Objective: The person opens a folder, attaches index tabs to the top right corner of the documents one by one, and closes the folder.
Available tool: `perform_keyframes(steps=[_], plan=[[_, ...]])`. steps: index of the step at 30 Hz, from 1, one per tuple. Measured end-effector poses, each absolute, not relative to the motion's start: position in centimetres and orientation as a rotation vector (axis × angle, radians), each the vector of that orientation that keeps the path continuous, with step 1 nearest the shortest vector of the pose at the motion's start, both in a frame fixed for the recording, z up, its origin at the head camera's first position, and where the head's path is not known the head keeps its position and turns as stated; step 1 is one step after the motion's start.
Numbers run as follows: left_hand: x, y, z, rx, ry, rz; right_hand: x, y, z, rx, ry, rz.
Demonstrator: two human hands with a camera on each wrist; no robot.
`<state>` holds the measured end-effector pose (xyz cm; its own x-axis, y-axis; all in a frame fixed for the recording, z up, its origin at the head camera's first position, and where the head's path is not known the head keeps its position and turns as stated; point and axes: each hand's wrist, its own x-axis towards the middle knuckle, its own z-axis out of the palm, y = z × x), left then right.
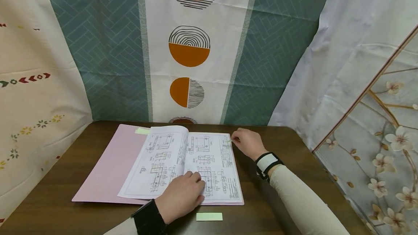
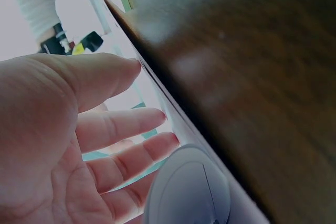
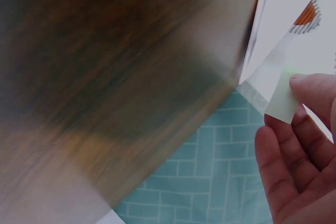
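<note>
A booklet of printed technical drawings (image 1: 213, 146) lies open on a pink folder (image 1: 107, 169), its left pages curving up near the spine. My left hand (image 1: 181, 197) rests on the lower part of the right page, fingertips touching the paper. At the page's upper right edge, my right hand (image 1: 249, 143) pinches a pale green sticky note (image 3: 282, 100) between thumb and fingers. In the head view only a sliver of that note shows, beside the page's edge.
Another green sticky strip (image 1: 209, 216) lies on the brown wooden table (image 1: 261, 206) below the booklet. A further green strip (image 1: 142, 131) sits at the folder's top edge. Patterned cloths (image 1: 111, 46) hang behind the table and at both sides.
</note>
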<state>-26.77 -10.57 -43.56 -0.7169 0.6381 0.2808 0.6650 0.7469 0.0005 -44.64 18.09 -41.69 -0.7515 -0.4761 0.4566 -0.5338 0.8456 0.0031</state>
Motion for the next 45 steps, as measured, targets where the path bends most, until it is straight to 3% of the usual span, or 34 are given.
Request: perform_keyframes(steps=[14,45], plan=[[-26.8,-10.3,-43.9,-1.013,-2.706,-0.133,-47.5,16.9,-42.2,0.708,-2.607,0.095],[-26.7,-10.4,-43.8,-1.011,-2.664,-0.112,-48.7,18.4,-43.3,0.769,-2.540,-0.080]])
